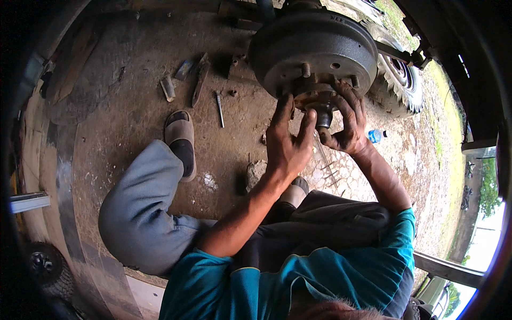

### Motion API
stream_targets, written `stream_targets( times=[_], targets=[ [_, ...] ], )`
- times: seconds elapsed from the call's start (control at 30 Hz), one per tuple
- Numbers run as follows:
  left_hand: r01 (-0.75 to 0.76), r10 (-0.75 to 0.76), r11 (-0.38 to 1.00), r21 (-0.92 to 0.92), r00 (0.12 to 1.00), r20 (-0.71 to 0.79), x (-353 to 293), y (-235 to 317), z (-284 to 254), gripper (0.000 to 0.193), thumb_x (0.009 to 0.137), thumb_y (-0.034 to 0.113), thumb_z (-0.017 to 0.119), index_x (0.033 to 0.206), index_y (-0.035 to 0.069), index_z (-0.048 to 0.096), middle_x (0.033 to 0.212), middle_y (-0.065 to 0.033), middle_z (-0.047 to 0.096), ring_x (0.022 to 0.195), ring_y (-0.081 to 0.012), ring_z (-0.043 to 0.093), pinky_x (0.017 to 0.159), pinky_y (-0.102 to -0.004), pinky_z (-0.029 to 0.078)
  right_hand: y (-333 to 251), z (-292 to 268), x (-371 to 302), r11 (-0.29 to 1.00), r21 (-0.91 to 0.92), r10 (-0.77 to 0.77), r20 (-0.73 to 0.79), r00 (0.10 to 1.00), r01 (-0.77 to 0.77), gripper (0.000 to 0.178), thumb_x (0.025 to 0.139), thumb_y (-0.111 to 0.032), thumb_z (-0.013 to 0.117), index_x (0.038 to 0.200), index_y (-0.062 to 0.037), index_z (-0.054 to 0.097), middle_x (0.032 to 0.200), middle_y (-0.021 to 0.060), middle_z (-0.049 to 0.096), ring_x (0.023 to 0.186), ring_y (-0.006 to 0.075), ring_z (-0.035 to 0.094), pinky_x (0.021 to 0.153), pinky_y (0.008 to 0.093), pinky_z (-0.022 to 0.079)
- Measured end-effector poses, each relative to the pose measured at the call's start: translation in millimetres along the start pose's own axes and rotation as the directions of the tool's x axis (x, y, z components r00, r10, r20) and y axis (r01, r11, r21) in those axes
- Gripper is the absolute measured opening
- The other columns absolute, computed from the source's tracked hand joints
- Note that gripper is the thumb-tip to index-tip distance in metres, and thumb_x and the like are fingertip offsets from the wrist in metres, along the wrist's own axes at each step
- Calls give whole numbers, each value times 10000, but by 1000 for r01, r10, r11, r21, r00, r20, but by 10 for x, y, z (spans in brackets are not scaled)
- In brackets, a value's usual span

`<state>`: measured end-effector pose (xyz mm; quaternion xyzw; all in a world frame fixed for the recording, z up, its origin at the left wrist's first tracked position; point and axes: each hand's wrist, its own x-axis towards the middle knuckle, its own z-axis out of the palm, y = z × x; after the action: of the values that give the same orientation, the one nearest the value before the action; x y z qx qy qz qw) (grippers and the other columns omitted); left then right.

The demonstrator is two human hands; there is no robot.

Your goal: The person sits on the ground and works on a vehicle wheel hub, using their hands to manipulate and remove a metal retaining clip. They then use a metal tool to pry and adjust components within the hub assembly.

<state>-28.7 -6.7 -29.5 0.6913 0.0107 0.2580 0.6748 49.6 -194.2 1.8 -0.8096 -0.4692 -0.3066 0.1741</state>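
A dark, rounded brake drum (306, 48) is mounted at the top of the view, with wheel studs (305, 69) standing out of its face. From its centre protrudes a wheel hub (323, 116) with a shiny dark cylindrical end. My left hand (289, 146) grips the hub's left side, fingers against its flange and thumb close to the cylindrical end. On the other side, my right hand (349, 122) curls around the hub, its fingers by the drum face and its thumb below the hub's end. Part of the hub is hidden behind my fingers.
On the dirt floor left of the drum lie a metal rod-like tool (220, 109), a short metal tube (168, 88) and a flat dark bar (201, 80). A large tyred wheel (397, 77) is behind the drum at right. A blue-labelled bottle (376, 135) lies near my right wrist.
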Motion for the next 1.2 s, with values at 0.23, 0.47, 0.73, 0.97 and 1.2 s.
stream_targets(
  times=[0.23,0.47,0.73,0.97,1.2],
  targets=[
    [-48,47,999,-25,999,-18,8,-19,35,512,1071,247,703,1452,-82,613,1281,-247,748,1190,-291,723,997,-398,586,-241,-152,266,991,-108,96,159,983,-80,1002,779,-446,921,1583,-15,507,1511,267,566,1363,500,563,1179,624,437],
    [25,-25,1000,1,998,60,30,35,-48,620,1007,164,749,1528,-94,535,1354,-262,711,1262,-309,694,1090,-403,549,-258,-159,279,991,-109,99,179,979,-80,980,764,-384,924,1583,-30,519,1536,235,575,1368,478,580,1131,574,495],
    [-38,38,999,-7,999,19,9,-86,16,654,958,136,780,1518,-98,536,1324,-259,723,1259,-322,698,1066,-404,557,-192,-45,228,989,-138,65,94,993,-52,959,757,-453,904,1545,-18,570,1471,257,619,1327,476,619,1132,583,476],
    [27,-26,1000,-10,995,100,92,-11,-54,690,955,194,793,1529,-85,532,1331,-261,724,1223,-308,711,1016,-416,583,-190,-22,192,989,-139,59,84,995,-47,938,791,-504,883,1526,-8,576,1462,252,623,1328,466,614,1157,612,442],
    [153,-133,977,-146,981,144,204,52,-71,683,929,225,819,1462,-123,571,1331,-316,707,1208,-396,732,1011,-441,588,-164,0,190,987,-157,47,69,997,-35,935,781,-500,889,1521,-17,583,1440,244,632,1315,463,610,1155,614,437]
  ],
)
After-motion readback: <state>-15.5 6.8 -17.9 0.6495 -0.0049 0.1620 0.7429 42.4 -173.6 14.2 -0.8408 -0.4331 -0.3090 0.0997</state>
